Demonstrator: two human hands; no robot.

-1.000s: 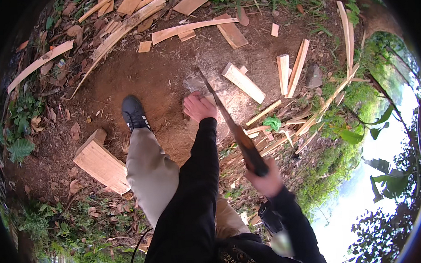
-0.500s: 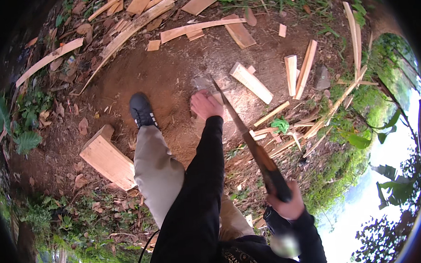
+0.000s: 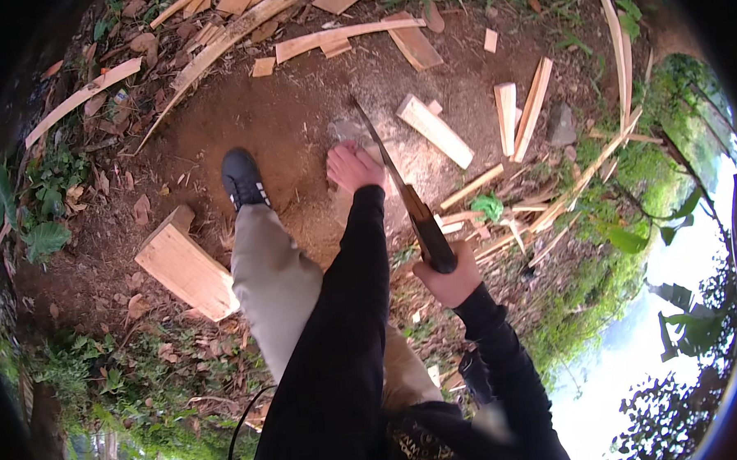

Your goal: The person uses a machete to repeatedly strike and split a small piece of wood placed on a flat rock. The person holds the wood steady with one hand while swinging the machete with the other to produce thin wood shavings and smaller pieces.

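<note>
My right hand (image 3: 453, 277) is wrapped round the dark handle of a long hand saw (image 3: 388, 165). Its narrow blade slants up and to the left, tip pointing away from me. Just left of the blade, my left hand (image 3: 355, 166) has its fingers curled down over a piece of wood (image 3: 375, 154), which is mostly hidden beneath it. The blade passes close beside that piece; whether its teeth touch the wood cannot be made out. Pale sawdust (image 3: 398, 153) covers the ground around both.
Right of the saw lie a squared wood block (image 3: 437, 132) and two narrower pieces (image 3: 533, 112). A thick block (image 3: 188, 269) rests by my shoe (image 3: 242, 178). Long strips (image 3: 348, 38) and offcuts line the far side. A grey stone (image 3: 561, 125) and green leaves (image 3: 487, 207) sit at right.
My right hand has pushed the saw forward and to the left, so its tip reaches farther away. My left hand stays on the wood; the whole view has shifted slightly.
</note>
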